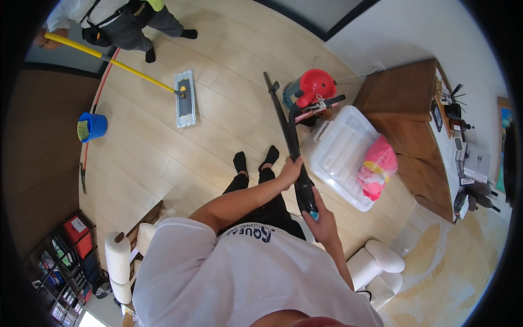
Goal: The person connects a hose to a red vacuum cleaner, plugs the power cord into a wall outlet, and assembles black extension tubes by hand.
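Note:
Both my hands hold a long black stick vacuum cleaner (289, 131), tilted across the area right of my feet. My left hand (291, 171) is closed round its middle. Lower down, my right hand (323, 220) is closed round the thick glossy end, where a small blue part shows. The vacuum's thin end points away from me, with a side piece bending off beside it. Just beyond stands a red and grey canister vacuum (316, 87). To the right of my hands is a clear plastic storage box (340, 147) with a pink bag (378, 166) on its lid.
At far left, a person (122, 24) holds a yellow-handled flat mop (185, 101) on the wooden floor. A blue bucket (95, 126) stands by the left wall. A brown cabinet (397, 92) is at right. Cream upholstered chairs (117, 259) (376, 264) flank me.

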Demonstrator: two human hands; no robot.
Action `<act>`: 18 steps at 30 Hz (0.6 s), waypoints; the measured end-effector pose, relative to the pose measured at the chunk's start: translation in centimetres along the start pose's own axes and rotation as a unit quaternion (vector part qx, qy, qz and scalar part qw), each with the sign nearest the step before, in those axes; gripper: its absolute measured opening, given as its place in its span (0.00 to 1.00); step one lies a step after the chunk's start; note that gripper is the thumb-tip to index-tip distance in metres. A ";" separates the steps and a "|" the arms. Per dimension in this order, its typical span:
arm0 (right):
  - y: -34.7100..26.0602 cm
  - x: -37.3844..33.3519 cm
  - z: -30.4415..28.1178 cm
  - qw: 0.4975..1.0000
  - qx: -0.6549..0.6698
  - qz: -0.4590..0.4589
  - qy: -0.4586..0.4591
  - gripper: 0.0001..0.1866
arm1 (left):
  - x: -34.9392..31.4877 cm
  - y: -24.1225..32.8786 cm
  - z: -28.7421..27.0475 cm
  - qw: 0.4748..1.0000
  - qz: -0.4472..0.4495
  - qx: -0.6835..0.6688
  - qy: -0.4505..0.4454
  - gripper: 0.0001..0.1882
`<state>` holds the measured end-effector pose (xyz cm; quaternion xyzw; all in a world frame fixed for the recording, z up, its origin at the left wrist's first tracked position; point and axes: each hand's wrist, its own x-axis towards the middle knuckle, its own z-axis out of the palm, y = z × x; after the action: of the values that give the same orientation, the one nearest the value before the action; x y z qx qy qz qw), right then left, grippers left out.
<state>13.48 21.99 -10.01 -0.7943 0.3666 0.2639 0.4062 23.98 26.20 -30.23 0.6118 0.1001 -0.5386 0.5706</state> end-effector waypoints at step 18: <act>-0.6 2.7 2.2 0.994 0.070 -0.053 0.065 0.36 | 2.2 1.7 -2.0 0.996 0.038 0.078 0.024 0.30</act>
<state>15.33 23.07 -12.83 -0.7980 0.3668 0.1635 0.4493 27.18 26.22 -31.37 0.6708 0.0480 -0.5078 0.5384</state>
